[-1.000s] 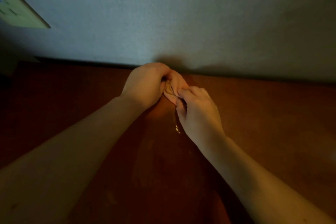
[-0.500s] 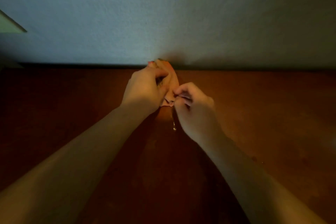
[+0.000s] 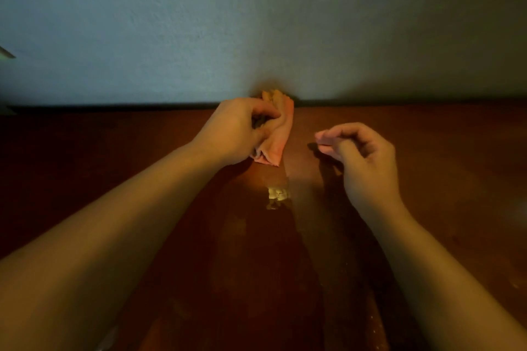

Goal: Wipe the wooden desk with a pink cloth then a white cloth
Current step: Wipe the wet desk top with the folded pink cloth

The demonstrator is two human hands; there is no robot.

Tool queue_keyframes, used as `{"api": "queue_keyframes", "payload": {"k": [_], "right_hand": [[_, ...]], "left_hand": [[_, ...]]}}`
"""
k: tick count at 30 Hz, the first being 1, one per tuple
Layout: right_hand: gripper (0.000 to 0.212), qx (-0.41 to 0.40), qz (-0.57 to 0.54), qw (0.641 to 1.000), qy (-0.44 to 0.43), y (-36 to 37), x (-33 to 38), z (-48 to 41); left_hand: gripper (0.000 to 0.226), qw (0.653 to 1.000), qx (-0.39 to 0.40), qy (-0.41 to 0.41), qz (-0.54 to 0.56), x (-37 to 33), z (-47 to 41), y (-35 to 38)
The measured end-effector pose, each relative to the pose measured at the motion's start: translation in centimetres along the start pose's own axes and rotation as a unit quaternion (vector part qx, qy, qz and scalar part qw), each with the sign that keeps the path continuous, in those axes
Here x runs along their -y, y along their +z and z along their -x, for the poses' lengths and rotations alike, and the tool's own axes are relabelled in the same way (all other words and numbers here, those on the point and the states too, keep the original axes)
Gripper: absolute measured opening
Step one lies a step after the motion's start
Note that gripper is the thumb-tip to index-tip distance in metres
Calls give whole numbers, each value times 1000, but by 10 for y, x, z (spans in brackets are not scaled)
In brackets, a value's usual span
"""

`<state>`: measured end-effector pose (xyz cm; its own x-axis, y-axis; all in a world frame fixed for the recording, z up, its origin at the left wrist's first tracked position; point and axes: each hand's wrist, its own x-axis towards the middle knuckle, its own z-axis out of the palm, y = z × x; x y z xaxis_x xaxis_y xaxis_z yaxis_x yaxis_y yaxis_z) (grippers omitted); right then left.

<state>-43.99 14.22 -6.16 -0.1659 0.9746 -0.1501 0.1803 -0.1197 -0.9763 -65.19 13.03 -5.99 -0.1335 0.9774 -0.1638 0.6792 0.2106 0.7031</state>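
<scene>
Gripping bunched pink cloth [image 3: 281, 137] in left grip [image 3: 236, 131], holding right grip [image 3: 362, 151] loosely curled, empty; probably readying pink wipe, needing cloth pressed onto counter [image 3: 442, 179].

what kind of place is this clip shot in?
Likely a dim indoor room; whether home or office is unclear. A reddish wooden desk butts against a plain painted wall, and the left hand grips a pink cloth near the desk's back edge, which suggests a cleaning chore.
</scene>
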Motion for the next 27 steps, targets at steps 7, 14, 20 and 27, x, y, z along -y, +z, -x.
{"api": "queue_keyframes", "payload": {"k": [7,14,20,27], "right_hand": [[19,-23,9,1000,1,-10,-3,-11],[26,11,66,995,-74,-6,4,-55],[47,226,305,894,-239,13,15,-85],[46,307,470,784,-266,13,10,-96]], "left_hand": [[27,999,22,38,-33,-19,-11,6],[30,992,-9,71,-99,-33,-3,4],[25,983,-106,15,-152,-13,34,15],[35,974,-142,46,-170,-12,44,28]]}}
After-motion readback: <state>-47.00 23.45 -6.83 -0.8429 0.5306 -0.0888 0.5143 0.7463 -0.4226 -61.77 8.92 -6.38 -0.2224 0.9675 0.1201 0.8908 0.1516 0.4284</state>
